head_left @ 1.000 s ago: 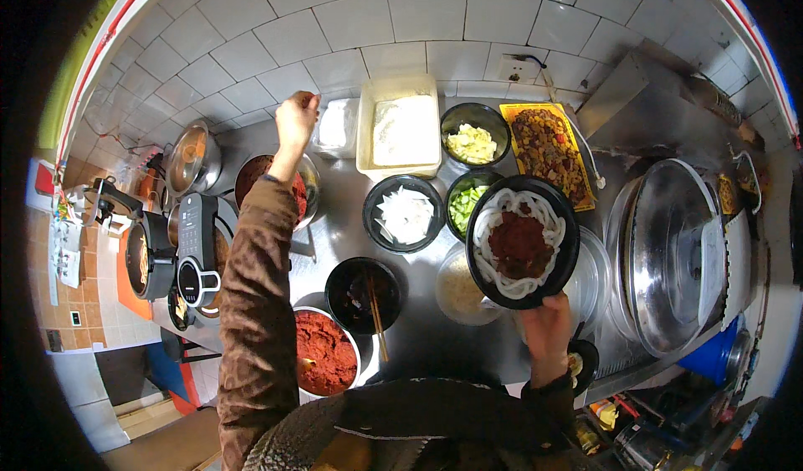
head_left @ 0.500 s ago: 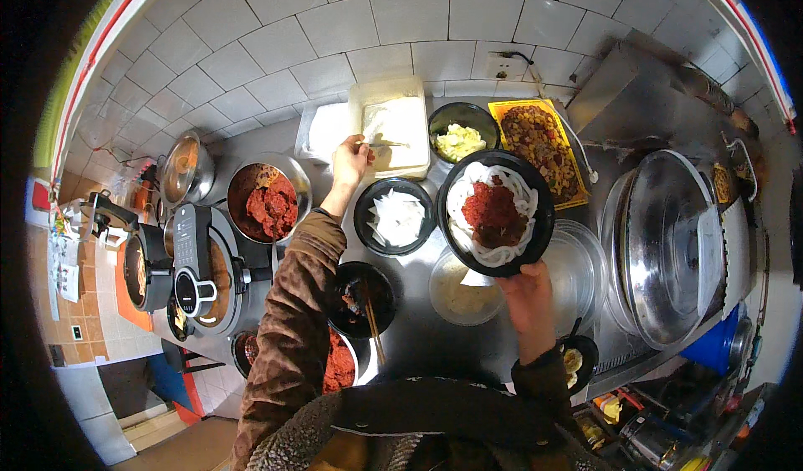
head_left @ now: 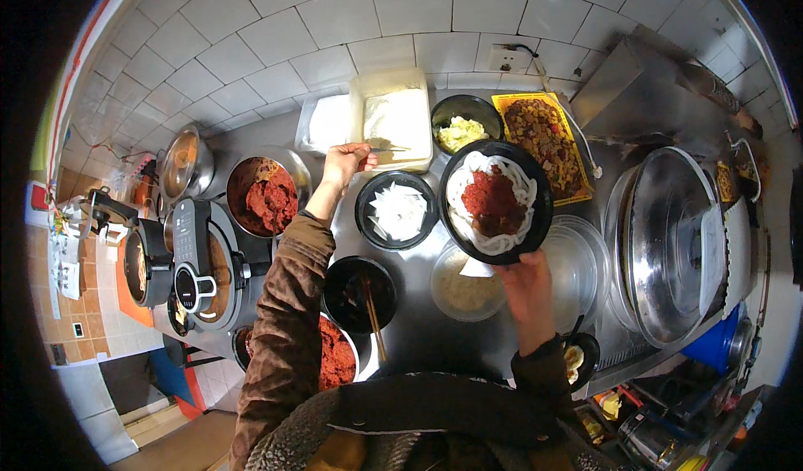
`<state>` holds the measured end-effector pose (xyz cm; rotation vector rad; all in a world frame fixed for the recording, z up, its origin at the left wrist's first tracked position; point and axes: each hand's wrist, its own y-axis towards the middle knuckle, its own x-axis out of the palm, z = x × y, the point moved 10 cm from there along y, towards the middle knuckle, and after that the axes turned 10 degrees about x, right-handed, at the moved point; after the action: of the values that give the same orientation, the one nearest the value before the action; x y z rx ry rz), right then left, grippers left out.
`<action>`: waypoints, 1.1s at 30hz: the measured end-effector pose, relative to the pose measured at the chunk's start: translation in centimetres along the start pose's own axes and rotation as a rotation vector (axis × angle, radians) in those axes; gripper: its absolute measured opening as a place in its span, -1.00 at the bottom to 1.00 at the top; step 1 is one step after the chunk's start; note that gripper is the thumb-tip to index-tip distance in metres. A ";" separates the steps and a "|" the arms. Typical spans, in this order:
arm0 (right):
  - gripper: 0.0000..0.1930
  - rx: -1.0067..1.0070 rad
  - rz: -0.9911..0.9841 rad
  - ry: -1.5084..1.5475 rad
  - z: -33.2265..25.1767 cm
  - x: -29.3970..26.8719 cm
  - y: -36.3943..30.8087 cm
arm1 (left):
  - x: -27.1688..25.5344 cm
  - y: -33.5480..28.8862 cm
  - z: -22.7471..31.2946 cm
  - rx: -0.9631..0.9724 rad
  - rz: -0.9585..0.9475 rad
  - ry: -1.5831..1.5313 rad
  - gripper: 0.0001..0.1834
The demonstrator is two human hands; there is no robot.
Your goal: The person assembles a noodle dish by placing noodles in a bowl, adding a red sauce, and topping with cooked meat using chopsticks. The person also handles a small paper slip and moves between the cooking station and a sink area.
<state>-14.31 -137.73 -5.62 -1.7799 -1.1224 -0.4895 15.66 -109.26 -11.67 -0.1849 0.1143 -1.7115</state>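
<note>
My left hand (head_left: 345,168) is closed in a pinch on a thin metal spoon (head_left: 391,148). The spoon reaches over the near end of a pale plastic tub (head_left: 424,128) that holds white powder. With my right hand (head_left: 527,295) I grip the near rim of a black bowl (head_left: 539,232), raised above the counter. Thick white noodles (head_left: 523,188) lie in that bowl, topped with a mound of red chili paste (head_left: 495,202). Between my arms sits a black bowl (head_left: 362,241) of white sliced pieces. Closer to me, wooden chopsticks (head_left: 373,316) rest in a dark bowl (head_left: 339,291).
At the back stand a black bowl of pale green chopped vegetable (head_left: 462,134) and a yellow-edged tray (head_left: 577,149) of brown mixed food. A steel pot (head_left: 297,170) with red paste and a black cooker (head_left: 226,258) are left. Large steel basins (head_left: 661,245) lean at right.
My left hand has dropped slightly toward me, with the spoon at the tub's near end. The bowl in my right hand has risen a little in view.
</note>
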 end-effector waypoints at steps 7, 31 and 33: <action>-0.57 0.023 -0.019 -0.033 0.4 0.5 1.3 | -3.3 -1.8 1.2 -0.051 0.137 -0.199 -0.84; -0.57 0.051 -0.149 -0.016 4.0 7.4 5.6 | 1.4 -16.5 21.0 0.400 -0.094 0.081 -0.79; -0.59 0.012 -0.185 -0.044 3.7 7.6 5.3 | 1.0 -16.5 21.5 0.449 -0.070 0.104 -0.78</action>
<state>-6.49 -131.57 -4.53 -1.6915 -1.3260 -0.5544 3.51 -107.10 12.50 0.2352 -0.2023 -1.7715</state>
